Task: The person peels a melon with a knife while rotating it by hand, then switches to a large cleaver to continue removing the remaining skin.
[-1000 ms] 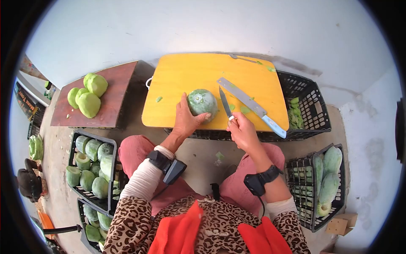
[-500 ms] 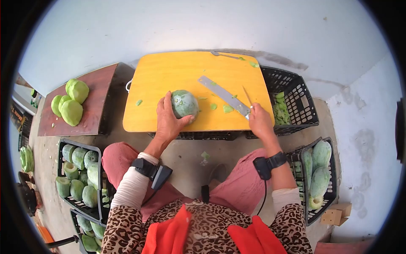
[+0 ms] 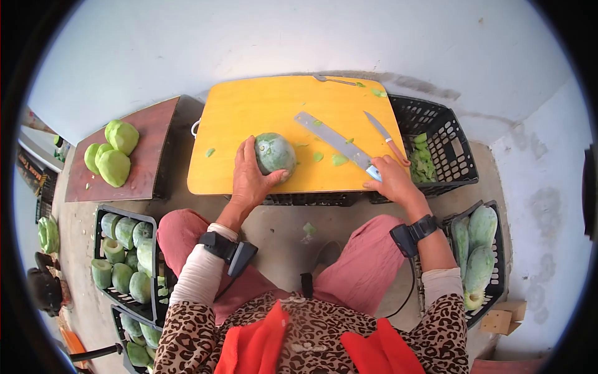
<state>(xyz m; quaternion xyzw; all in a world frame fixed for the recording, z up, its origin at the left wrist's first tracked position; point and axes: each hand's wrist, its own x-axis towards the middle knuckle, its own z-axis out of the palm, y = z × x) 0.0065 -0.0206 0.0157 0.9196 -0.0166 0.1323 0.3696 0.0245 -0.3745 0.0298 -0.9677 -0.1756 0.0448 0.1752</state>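
Observation:
My left hand (image 3: 250,177) curves round the left side of a green wax gourd (image 3: 274,154) that rests on the yellow tabletop (image 3: 243,103). At the table's front right, my right hand (image 3: 396,181) has its thumb and fingers closed about the pale handle of a long, wide-bladed knife (image 3: 333,138). The blade lies on the yellow surface, pointing away and left. To the right of it lies a small knife (image 3: 380,129) with an orange-brown handle, apart from my hand. Green peel scraps (image 3: 339,160) are scattered between the gourd and the blade.
Peeled pale-green gourds (image 3: 114,167) sit on a brown board (image 3: 143,181) at left. Black crates hold unpeeled gourds (image 3: 140,287) at lower left and more gourds (image 3: 481,262) at right. Behind the right table edge stands a crate (image 3: 458,171) with peels. A thin tool (image 3: 336,80) lies at the back edge.
My right hand has let go of the small knife, which now lies at the table's right side, and has closed on the wide knife's handle. My left hand stays on the gourd.

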